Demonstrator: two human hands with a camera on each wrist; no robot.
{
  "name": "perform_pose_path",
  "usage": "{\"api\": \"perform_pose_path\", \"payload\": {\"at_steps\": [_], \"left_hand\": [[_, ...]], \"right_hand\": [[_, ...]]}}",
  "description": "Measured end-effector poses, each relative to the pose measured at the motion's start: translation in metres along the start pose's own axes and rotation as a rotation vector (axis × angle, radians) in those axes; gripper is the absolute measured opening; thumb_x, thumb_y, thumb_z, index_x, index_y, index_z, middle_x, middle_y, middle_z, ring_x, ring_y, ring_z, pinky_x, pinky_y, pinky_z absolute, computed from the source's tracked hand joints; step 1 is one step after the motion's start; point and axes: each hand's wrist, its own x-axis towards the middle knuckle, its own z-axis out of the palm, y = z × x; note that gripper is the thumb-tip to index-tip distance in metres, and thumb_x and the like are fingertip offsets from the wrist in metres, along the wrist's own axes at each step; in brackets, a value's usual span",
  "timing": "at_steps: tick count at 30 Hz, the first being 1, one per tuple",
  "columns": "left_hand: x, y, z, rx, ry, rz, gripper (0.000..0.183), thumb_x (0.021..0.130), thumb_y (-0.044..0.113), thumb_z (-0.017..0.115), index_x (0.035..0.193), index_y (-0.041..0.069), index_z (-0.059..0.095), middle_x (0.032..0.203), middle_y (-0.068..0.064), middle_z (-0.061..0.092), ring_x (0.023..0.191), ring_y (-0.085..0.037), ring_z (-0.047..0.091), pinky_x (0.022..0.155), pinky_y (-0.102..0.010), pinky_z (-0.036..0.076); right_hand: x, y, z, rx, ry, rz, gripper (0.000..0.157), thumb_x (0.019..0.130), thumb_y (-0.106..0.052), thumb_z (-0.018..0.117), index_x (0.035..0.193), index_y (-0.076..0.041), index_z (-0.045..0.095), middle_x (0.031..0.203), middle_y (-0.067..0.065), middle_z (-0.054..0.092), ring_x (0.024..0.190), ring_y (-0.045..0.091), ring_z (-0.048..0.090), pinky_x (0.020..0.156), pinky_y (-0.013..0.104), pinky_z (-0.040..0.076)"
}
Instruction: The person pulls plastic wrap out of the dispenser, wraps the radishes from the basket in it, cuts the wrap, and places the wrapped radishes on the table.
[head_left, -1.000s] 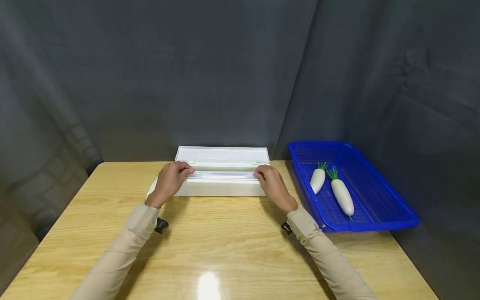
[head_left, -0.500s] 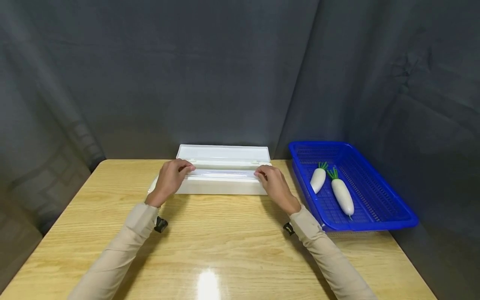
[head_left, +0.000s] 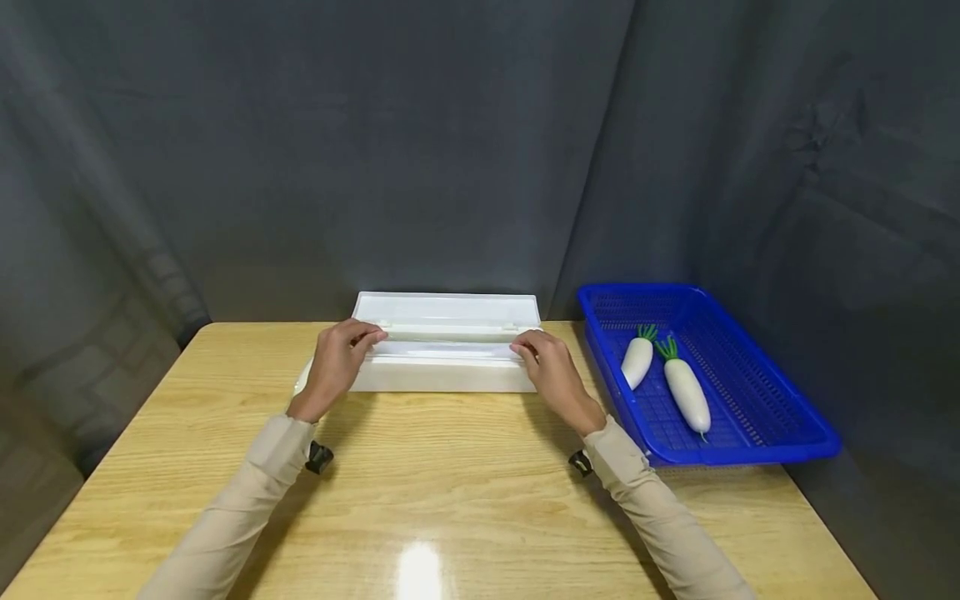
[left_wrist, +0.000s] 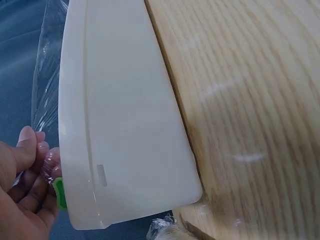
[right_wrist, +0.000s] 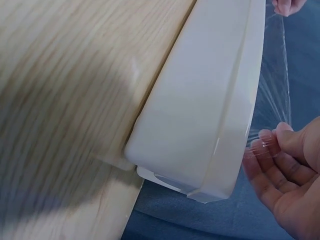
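A white cling film dispenser box (head_left: 442, 379) lies at the back of the table, its lid (head_left: 447, 308) raised behind it. Clear cling film (left_wrist: 46, 75) stretches above the box between both hands. My left hand (head_left: 339, 358) pinches the film near the left end, thumb against fingertips. At the right end my right hand (head_left: 551, 371) pinches the other corner, as the right wrist view shows, with the film (right_wrist: 272, 75) drawn into creases toward the fingers. A small green piece (left_wrist: 60, 193) shows beside the box's end by the left hand. Crumpled film (left_wrist: 162, 227) sticks out under that end.
To the right stands a blue plastic basket (head_left: 757, 454) holding two white radishes, a smaller one (head_left: 637, 361) and a larger one (head_left: 686, 393) with green tops. The wooden table (head_left: 420, 475) extends toward the front. A dark grey curtain (head_left: 420, 150) hangs close behind the box.
Both hands stay nearly in place, still pinching the film. A dark gap along the box behind the film edge looks slightly different; the box and basket have not moved.
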Motion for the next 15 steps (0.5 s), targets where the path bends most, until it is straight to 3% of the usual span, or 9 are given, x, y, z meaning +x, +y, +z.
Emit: {"api": "perform_pose_path", "payload": {"at_steps": [11,15], "left_hand": [[0.0020,0.0017,0.0062,-0.073,0.061,0.102,0.008,0.092,0.004,0.078,0.097,-0.002,0.080,0.087,-0.012,0.073,0.069,-0.021,0.062,0.064,-0.013,0.039],[0.0006,0.0038,0.0076,-0.092,0.106,0.091,0.007,0.091,0.003,0.078,0.094,-0.003,0.080,0.083,-0.012,0.073,0.067,-0.022,0.064,0.064,-0.009,0.040]], "right_hand": [[-0.0068,-0.0012,-0.0005,0.049,0.090,0.019,0.009,0.101,-0.005,0.068,0.096,0.001,0.072,0.092,0.014,0.072,0.084,0.026,0.067,0.076,0.042,0.056],[-0.0089,-0.0021,-0.0003,0.062,0.117,0.009,0.008,0.100,-0.003,0.069,0.095,0.002,0.072,0.092,0.015,0.073,0.084,0.027,0.068,0.076,0.042,0.057]]}}
